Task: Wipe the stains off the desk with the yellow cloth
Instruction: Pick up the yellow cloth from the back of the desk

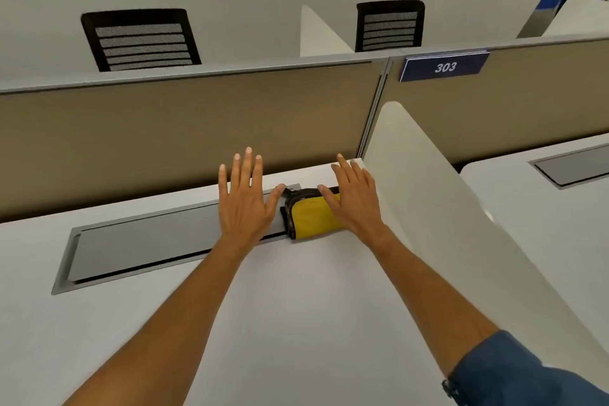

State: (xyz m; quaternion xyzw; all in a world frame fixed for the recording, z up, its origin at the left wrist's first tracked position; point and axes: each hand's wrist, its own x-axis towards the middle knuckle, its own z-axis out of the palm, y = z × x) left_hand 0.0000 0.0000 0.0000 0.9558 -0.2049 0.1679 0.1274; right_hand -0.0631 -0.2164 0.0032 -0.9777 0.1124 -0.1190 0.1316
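Both hands are lying spread and flat: the left hand (243,204) over the grey recessed cable tray (138,249), the right hand (356,199) covering the folded yellow cloth (309,216) near the white desk (296,306)'s far edge, beside the white side divider (445,208); open desk is stretching nearer.

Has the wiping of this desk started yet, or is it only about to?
Only about to. Done: nothing visible. In hand: both hands are spread open, the left hand over the grey cable tray lid, the right hand over the folded yellow cloth, not gripping. Left: grasp it and wipe the desk; no stains show.
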